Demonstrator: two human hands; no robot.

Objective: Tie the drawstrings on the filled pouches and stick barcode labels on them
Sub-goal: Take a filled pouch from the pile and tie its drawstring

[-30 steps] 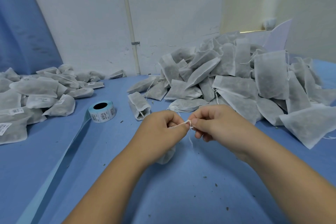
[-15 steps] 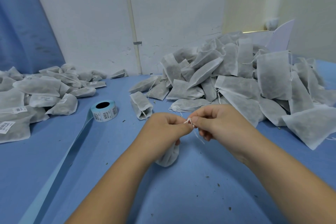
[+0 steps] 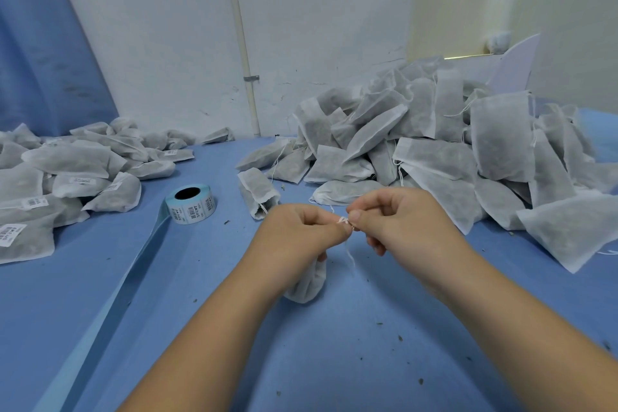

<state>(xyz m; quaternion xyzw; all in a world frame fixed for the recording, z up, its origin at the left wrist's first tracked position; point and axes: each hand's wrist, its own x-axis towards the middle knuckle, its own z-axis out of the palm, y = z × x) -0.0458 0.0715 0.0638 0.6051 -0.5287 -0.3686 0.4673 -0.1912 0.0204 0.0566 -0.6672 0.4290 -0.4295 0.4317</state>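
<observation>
both my hands, left hand [image 3: 301, 234] and right hand [image 3: 398, 224], pinch the drawstring [image 3: 344, 221]; the pouch [image 3: 306, 281] hangs under the left.

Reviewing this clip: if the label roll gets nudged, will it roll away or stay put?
The label roll lies flat, core hole up, so a push would probably slide it, not roll it. Its blue liner strip trails away toward the near left and may drag on it. Being wound paper, it is likely light.

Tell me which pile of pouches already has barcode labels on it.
The low pile on the left: several pouches there carry white barcode stickers. The tall pile on the right shows none, only loose drawstrings.
</observation>
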